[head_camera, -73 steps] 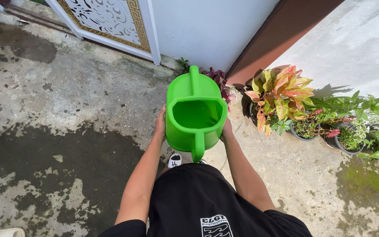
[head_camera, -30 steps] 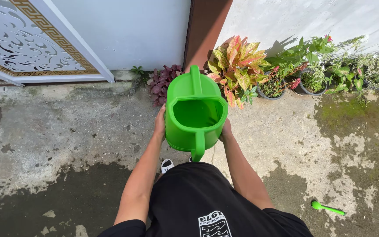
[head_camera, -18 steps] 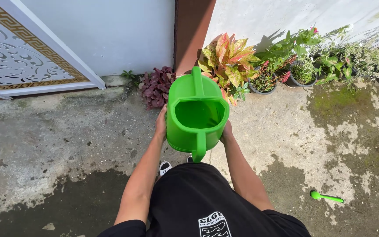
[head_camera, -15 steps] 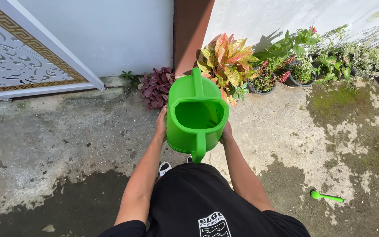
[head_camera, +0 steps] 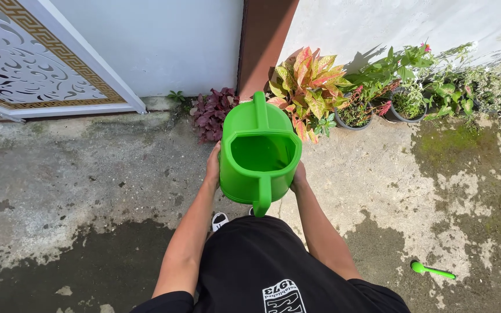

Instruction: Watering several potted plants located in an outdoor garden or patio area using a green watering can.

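A bright green plastic watering can point(head_camera: 259, 150) is held out in front of my body, its open top facing up and its handle toward me. My left hand point(head_camera: 213, 165) presses against the can's left side. My right hand point(head_camera: 299, 175) grips its right side. The can hangs above a concrete yard. Just beyond it grow a dark purple-leaved plant point(head_camera: 211, 112) and a plant with red, yellow and green leaves point(head_camera: 308, 87).
Potted plants point(head_camera: 404, 101) line the white wall point(head_camera: 378, 23) at the right. A white gate with gold trim point(head_camera: 42, 64) stands at the left. A small green scoop point(head_camera: 430, 269) lies on the wet, mossy concrete point(head_camera: 88, 174) at lower right.
The view swung toward the plants and wall, then shifted slightly back. Both hands kept the same hold on the can. The green scoop came into view at lower right.
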